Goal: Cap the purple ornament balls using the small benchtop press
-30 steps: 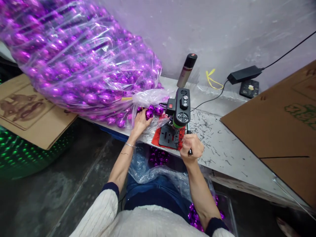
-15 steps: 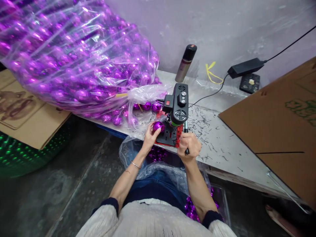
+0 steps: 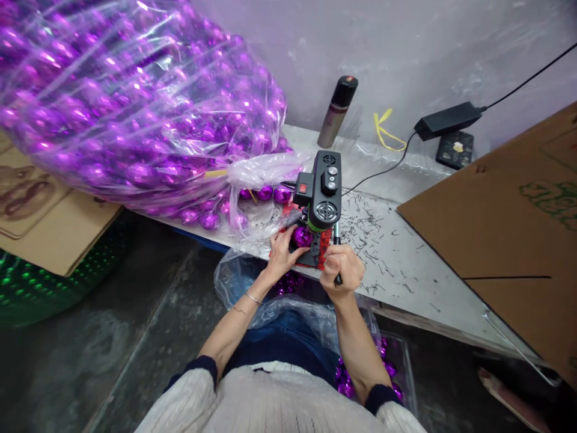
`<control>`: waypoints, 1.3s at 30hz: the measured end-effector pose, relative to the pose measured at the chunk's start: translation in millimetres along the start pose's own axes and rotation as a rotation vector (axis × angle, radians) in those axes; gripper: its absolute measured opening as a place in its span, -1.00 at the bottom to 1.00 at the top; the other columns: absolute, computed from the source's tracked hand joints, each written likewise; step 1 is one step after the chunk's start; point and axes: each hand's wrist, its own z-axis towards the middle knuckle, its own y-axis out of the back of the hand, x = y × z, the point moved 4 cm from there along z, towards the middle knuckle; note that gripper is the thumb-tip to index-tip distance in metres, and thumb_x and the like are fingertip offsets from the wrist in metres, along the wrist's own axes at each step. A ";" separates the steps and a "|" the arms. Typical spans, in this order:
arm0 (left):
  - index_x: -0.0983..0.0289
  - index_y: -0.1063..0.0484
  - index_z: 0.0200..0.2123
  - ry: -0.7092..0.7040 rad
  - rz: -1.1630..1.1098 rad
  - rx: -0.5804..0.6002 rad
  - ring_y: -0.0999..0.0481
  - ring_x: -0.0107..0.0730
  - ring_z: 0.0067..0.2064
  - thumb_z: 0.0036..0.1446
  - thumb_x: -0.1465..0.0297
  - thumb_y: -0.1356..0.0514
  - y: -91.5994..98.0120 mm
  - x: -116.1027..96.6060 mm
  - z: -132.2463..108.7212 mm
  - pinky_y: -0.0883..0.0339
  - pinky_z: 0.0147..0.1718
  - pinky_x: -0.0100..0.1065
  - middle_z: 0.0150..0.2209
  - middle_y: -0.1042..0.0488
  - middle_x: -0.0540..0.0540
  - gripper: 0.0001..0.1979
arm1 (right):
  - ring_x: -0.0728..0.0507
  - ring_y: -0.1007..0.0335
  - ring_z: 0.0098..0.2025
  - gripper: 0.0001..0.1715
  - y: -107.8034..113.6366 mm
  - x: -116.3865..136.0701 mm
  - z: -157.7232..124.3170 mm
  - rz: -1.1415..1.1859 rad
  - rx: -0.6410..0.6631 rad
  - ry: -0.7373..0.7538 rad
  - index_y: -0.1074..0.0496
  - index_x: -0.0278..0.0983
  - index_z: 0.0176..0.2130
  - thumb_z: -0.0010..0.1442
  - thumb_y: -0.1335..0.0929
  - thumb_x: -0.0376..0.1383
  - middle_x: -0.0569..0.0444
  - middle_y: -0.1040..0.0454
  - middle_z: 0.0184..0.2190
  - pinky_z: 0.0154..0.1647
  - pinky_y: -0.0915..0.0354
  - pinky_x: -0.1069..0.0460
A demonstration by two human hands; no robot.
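A shiny purple faceted ball (image 3: 302,236) is between the thumb and fingers of my left hand (image 3: 283,249), low on the base of a small black bench drill press (image 3: 326,191). The ball sits just under the front of the machine's head; the contact point is hidden from above. My right hand (image 3: 343,269) is closed in a fist around the black-gripped lever (image 3: 338,240) at the machine's right side. Red material (image 3: 324,248) shows beneath and beside the dark base plate (image 3: 309,258).
A large clear bag of purple balls (image 3: 180,114) fills the left. Behind the machine stands a spray can (image 3: 338,111). A power adapter (image 3: 448,120), a yellow tie (image 3: 385,129) and dark shavings (image 3: 369,231) lie on the bench (image 3: 419,282). Cardboard (image 3: 505,222) rises at right.
My left hand has moved the purple ball a little to the right, in under the machine's head. My right hand stays on the lever, and the view has shifted slightly.
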 end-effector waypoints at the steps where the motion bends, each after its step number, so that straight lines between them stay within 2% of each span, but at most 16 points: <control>1: 0.25 -0.32 0.26 -0.023 0.002 -0.001 -0.52 0.02 0.17 0.18 0.08 -0.36 -1.6 1.2 1.1 -0.27 0.20 0.03 0.13 -0.55 0.31 -0.32 | -0.01 -0.25 -0.51 -0.72 0.2 0.0 -0.1 -0.002 0.001 -0.002 -0.23 -0.19 -0.40 0.36 -0.20 -0.40 0.13 -0.39 -0.52 -0.46 -0.19 0.06; 8: 0.25 -0.33 0.29 -0.173 -0.073 0.090 -0.52 0.05 0.20 0.17 -0.03 -0.32 -6.7 9.5 7.6 -0.34 0.18 0.05 0.17 -0.52 0.35 -0.25 | -0.02 -0.27 -0.50 -0.71 1.2 0.1 -0.4 0.021 -0.009 -0.020 -0.25 -0.19 -0.42 0.35 -0.21 -0.40 0.11 -0.42 -0.51 -0.45 -0.21 0.05; 18: 0.24 -0.32 0.30 -0.209 -0.074 0.082 -0.52 0.05 0.20 0.16 -0.04 -0.31 -7.8 12.9 6.6 -0.36 0.18 0.03 0.17 -0.52 0.34 -0.24 | -0.02 -0.23 -0.50 -0.71 -4.8 -6.2 -17.6 0.044 -0.034 -0.038 -0.24 -0.19 -0.41 0.39 -0.19 -0.34 0.11 -0.40 -0.51 -0.43 -0.19 0.03; 25: 0.22 -0.31 0.31 -0.207 -0.086 0.080 -0.51 0.04 0.21 0.17 -0.04 -0.30 -7.5 10.8 6.0 -0.34 0.19 0.03 0.19 -0.51 0.33 -0.25 | -0.03 -0.26 -0.53 -0.67 -10.6 -6.2 -26.5 0.034 -0.104 -0.058 -0.21 -0.18 -0.43 0.41 -0.16 -0.33 0.13 -0.37 -0.53 -0.41 -0.23 0.00; 31: 0.21 -0.32 0.30 -0.204 -0.081 0.080 -0.51 0.05 0.21 0.18 -0.02 -0.31 -7.4 9.6 6.0 -0.34 0.18 0.04 0.18 -0.51 0.33 -0.27 | -0.03 -0.29 -0.53 -0.66 -12.5 -6.8 -30.9 0.024 -0.115 -0.086 -0.18 -0.17 -0.44 0.41 -0.16 -0.31 0.13 -0.37 -0.54 -0.41 -0.24 -0.01; 39: 0.23 -0.33 0.29 -0.205 -0.082 0.084 -0.52 0.04 0.20 0.18 -0.11 -0.24 -7.3 8.5 6.6 -0.36 0.17 0.02 0.18 -0.51 0.34 -0.24 | -0.02 -0.30 -0.52 -0.65 -15.3 -9.1 -35.8 0.071 -0.151 -0.090 -0.19 -0.19 -0.43 0.42 -0.17 -0.29 0.15 -0.36 -0.53 -0.40 -0.23 -0.01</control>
